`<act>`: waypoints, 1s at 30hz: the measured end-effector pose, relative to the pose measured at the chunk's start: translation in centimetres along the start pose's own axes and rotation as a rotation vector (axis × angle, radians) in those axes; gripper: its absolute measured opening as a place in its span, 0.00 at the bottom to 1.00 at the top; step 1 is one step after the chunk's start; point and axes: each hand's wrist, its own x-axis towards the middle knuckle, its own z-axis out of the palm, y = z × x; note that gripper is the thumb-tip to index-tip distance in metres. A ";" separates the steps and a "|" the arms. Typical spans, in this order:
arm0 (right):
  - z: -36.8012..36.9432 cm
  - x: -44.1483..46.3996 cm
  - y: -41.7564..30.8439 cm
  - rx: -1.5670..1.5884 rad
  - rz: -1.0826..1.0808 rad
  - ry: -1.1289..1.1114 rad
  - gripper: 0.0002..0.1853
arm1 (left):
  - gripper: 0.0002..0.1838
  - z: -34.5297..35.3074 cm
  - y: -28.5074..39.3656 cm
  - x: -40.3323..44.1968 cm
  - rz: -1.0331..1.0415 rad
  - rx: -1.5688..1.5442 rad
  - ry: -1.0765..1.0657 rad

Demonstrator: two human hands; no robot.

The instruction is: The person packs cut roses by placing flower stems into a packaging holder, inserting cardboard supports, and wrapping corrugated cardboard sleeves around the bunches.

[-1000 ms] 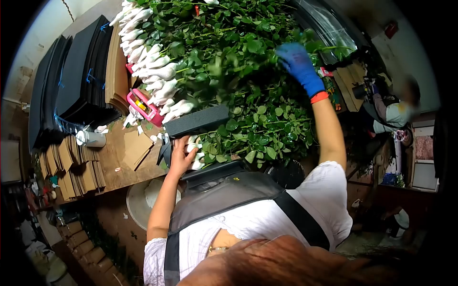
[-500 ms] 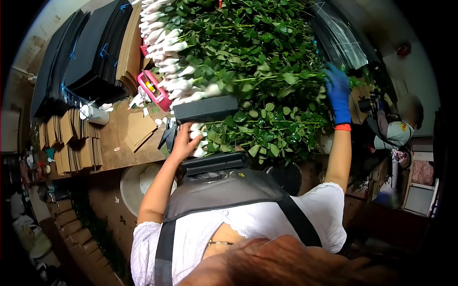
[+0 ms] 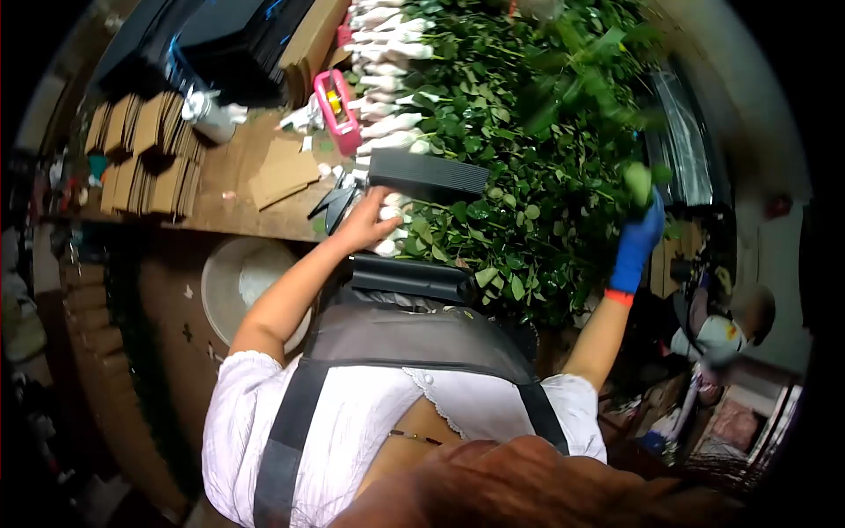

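Observation:
White-sleeved flower buds (image 3: 393, 208) on leafy, rose-like stems (image 3: 480, 251) lie between two dark ridged blocks. My bare left hand (image 3: 370, 222) curls its thumb and fingers around these buds at the left end. In a blue glove, my right hand (image 3: 644, 236) is closed at the right edge of the foliage, gripping a leafy rose stem (image 3: 585, 84). Motion smears that stem, which slants up over the pile; a pale blurred bud (image 3: 541, 9) appears at its far end. The upper dark block (image 3: 429, 174) lies just beyond my left hand.
A pink tape dispenser (image 3: 338, 114), black scissors (image 3: 333, 207) and cardboard pieces (image 3: 283, 173) lie on the wooden table (image 3: 229, 207). Dark sheet stacks (image 3: 238, 40) stand behind. A white bucket (image 3: 238, 282) is below the table; another person (image 3: 717, 330) is at right.
My right hand has lifted the stem, swinging its bud end away from me, up across the pile. My left hand stays at the buds. The whole view has shifted and turned.

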 end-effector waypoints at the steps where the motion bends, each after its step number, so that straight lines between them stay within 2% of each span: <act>1: -0.3 -1.7 -0.2 0.096 0.083 -0.039 0.20 | 0.31 -0.2 0.2 -0.1 0.027 0.033 0.007; 3: -0.7 -4.3 -1.5 -0.016 -0.124 -0.156 0.25 | 0.32 0.3 -0.3 -0.2 0.035 -0.029 0.031; 4: -0.4 -5.3 -2.8 -0.216 -0.422 -0.214 0.27 | 0.31 0.2 0.6 0.0 0.004 0.042 0.039; 5: 0.5 -6.8 -3.0 -0.260 -0.346 -0.369 0.30 | 0.31 0.2 0.9 0.1 -0.023 0.112 0.043; 6: 1.8 -7.5 -2.9 -0.391 -0.274 -0.567 0.31 | 0.30 0.8 -1.3 0.1 0.092 0.037 0.075; 7: 2.9 -8.3 -2.7 -0.526 -0.196 -0.762 0.32 | 0.31 1.3 -2.0 0.0 0.061 -0.013 0.068; 9: 4.5 -10.5 -2.3 -0.811 -0.044 -0.792 0.30 | 0.31 0.8 -1.1 -0.1 0.083 0.012 0.071; 10: 3.8 -9.4 -3.9 -0.959 -0.190 -0.752 0.28 | 0.33 0.3 -0.4 0.0 0.013 -0.019 0.021; 13: 1.7 -5.3 -14.2 -0.336 -0.409 -0.600 0.30 | 0.34 -0.1 0.4 -0.2 -0.008 -0.023 -0.004; 15: 2.9 -6.4 -20.7 0.053 -0.296 -0.802 0.30 | 0.33 0.3 -0.4 -0.1 -0.032 -0.025 0.000; 17: 6.0 -7.8 -25.2 -0.151 -0.355 -1.086 0.24 | 0.31 0.3 -0.5 -0.1 0.015 0.007 0.042; 19: 12.7 -11.4 -23.2 -0.152 -0.418 -0.874 0.19 | 0.31 0.2 -0.1 -0.2 0.001 -0.029 0.027; 22: 16.2 -10.6 -23.4 -0.166 -0.241 -0.909 0.18 | 0.31 0.4 -0.2 -0.3 -0.013 -0.072 0.060; 26: 17.0 -11.5 -23.9 -0.217 -0.261 -0.933 0.16 | 0.30 0.8 0.1 -0.5 -0.060 -0.046 0.135; 29: 16.8 -11.2 -23.5 -0.119 -0.270 -0.936 0.17 | 0.21 0.6 1.2 -0.4 -0.119 -0.037 0.182; 30: 16.6 -11.2 -23.7 -0.102 -0.283 -0.944 0.18 | 0.17 0.4 1.0 -0.4 -0.113 0.057 0.187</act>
